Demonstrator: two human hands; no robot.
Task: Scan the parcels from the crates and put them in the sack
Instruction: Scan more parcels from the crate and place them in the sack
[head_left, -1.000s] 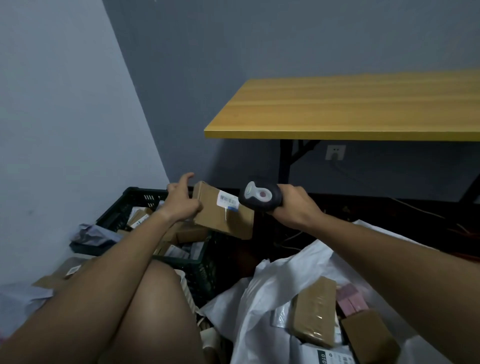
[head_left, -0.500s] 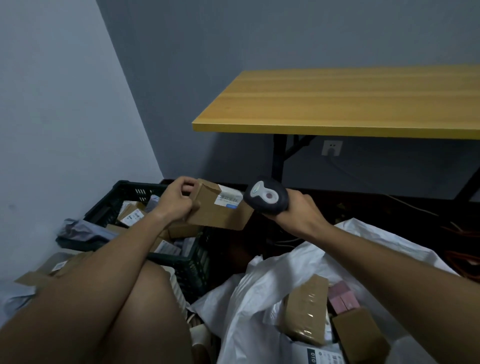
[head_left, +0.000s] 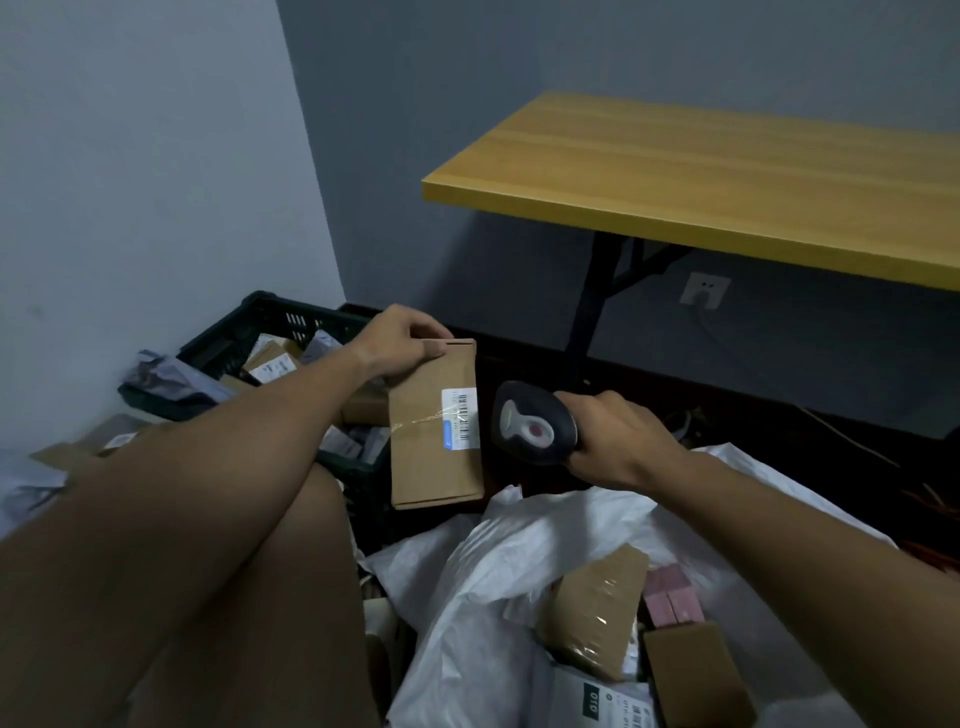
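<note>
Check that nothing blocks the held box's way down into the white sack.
Nothing visible does. The left hand holds the cardboard box by its top, hanging just above and left of the white sack, whose mouth lies open below with parcels already inside.

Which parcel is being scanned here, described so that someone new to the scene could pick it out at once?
Start at the yellow table and look down and left to the black crate by the wall. Just right of that crate, the left hand holds a flat brown cardboard box by its top edge, beside the scanner in the right hand. It alone is held up, white barcode label showing.
</note>
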